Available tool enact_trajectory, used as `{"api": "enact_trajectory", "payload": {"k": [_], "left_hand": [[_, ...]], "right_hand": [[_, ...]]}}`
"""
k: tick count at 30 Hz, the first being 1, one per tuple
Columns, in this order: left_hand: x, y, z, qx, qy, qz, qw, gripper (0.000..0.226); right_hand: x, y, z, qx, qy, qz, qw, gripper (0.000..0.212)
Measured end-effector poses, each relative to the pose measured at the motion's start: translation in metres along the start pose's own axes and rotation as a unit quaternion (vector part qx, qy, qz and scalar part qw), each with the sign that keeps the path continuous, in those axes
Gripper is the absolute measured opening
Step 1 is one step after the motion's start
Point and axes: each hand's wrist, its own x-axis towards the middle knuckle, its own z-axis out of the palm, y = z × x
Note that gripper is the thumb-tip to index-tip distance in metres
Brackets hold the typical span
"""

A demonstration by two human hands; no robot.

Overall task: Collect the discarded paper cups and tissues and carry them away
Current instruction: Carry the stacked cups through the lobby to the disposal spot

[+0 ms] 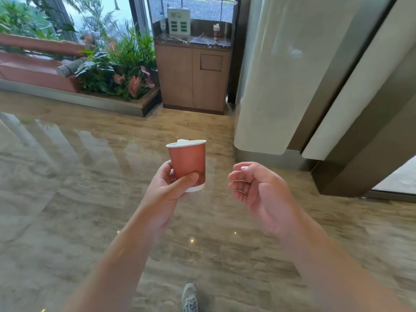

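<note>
Cup (187,164) of red paper with a white rim and white base was held upright in the left hand (167,192), gripped low on its wall, with the thumb laid across the front and the fingers wrapped behind. Tissue (182,141), white and crumpled, was seen just above the rim, well above the grip. The right hand (254,190) was held beside the cup but apart from it, palm turned inward, fingers loosely curled and nothing held. A polished stone floor (90,176) lay below both hands, and a grey shoe (190,297) was seen far beneath the grip. Beyond the grip stood a wooden cabinet (193,75); on its top a second red cup (216,31) with something white in it was set. Leafy plants (117,61) stood left of the cabinet.
</note>
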Motion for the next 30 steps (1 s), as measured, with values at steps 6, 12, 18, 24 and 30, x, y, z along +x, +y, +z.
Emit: {"api": "enact_trajectory", "payload": {"k": [6, 12, 18, 24, 30], "left_hand": [[0.120, 0.039, -0.031, 0.005, -0.021, 0.013, 1.000, 0.069], [0.201, 0.058, -0.051, -0.003, -0.012, 0.019, 1.000, 0.067], [0.295, 0.056, -0.070, 0.004, 0.007, 0.010, 1.000, 0.065], [0.421, 0.059, -0.073, 0.032, 0.011, 0.002, 0.999, 0.072], [0.567, 0.087, -0.063, 0.056, 0.029, -0.002, 0.998, 0.066]], "right_hand": [[0.104, -0.037, 0.049, 0.004, -0.010, -0.023, 1.000, 0.019], [0.187, -0.050, 0.077, 0.005, -0.022, -0.021, 1.000, 0.019], [0.288, -0.055, 0.085, 0.017, -0.041, -0.015, 0.999, 0.019], [0.425, -0.073, 0.082, 0.033, -0.037, 0.003, 0.999, 0.019], [0.565, -0.125, 0.088, 0.037, -0.051, 0.003, 0.998, 0.020]]}}
